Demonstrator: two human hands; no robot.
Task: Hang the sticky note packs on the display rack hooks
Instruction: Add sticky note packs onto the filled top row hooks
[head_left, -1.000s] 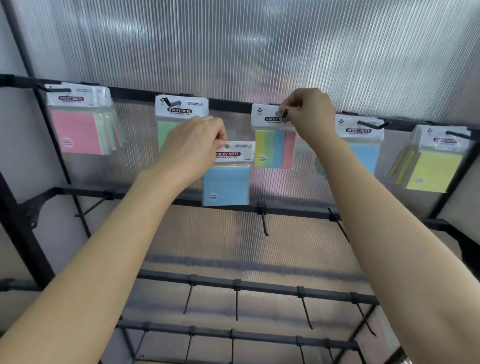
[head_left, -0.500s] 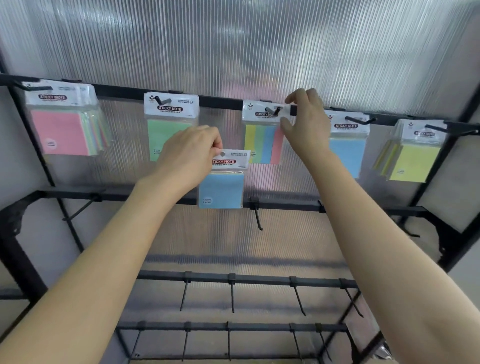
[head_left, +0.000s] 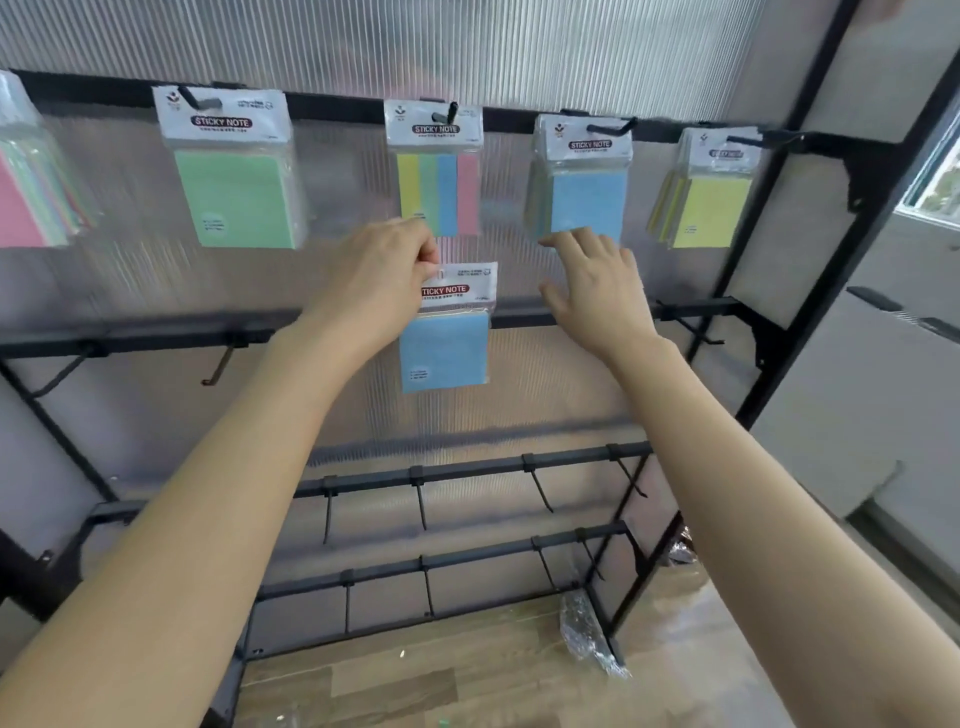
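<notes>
My left hand (head_left: 379, 280) pinches the white header of a blue sticky note pack (head_left: 445, 348), which hangs in front of the rack's second bar (head_left: 130, 338). My right hand (head_left: 597, 291) hovers just right of that pack with fingers spread and holds nothing. On the top bar's hooks hang a green pack (head_left: 236, 171), a striped multicolour pack (head_left: 437, 171), a blue pack (head_left: 584, 182), a yellow pack (head_left: 709, 192) and, cut off at the left edge, a pink pack (head_left: 26, 197).
The black display rack has lower bars (head_left: 467, 470) with several bare hooks. A ribbed translucent panel (head_left: 415, 47) backs it. Crumpled clear wrapping (head_left: 587, 629) lies on the wooden floor by the rack's right foot. A grey wall stands at the right.
My right hand let go of the striped pack's hook and dropped down beside the blue pack. My left hand lowered the blue pack to the second bar. The view tilted down.
</notes>
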